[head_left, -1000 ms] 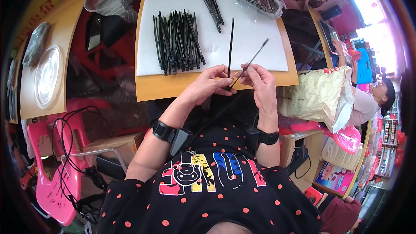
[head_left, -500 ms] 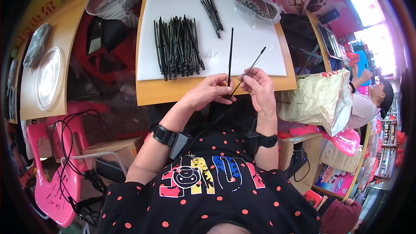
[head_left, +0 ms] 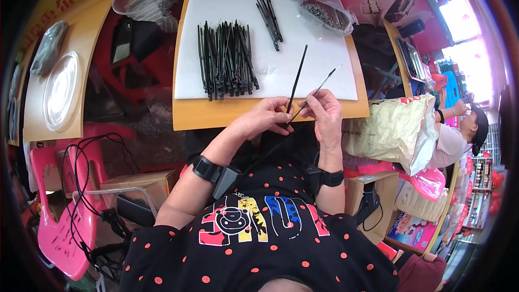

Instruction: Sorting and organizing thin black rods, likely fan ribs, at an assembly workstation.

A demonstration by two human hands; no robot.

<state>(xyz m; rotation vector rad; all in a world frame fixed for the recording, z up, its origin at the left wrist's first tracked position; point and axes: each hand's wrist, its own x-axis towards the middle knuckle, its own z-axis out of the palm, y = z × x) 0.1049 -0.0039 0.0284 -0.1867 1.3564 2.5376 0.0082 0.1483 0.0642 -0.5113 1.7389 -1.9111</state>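
Black sticks [head_left: 226, 59], white sheet [head_left: 324, 70]

Matt black plastic sticks [head_left: 226, 59] lie on white paper [head_left: 324, 70] over smooth wood table [head_left: 216, 113]

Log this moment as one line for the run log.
left hand: holds black stick upright | right hand: holds thin rod | stick pile on white sheet

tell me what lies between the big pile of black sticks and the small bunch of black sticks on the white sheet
In the head view, only bare white sheet lies between the big pile of black sticks and the small bunch of black sticks.
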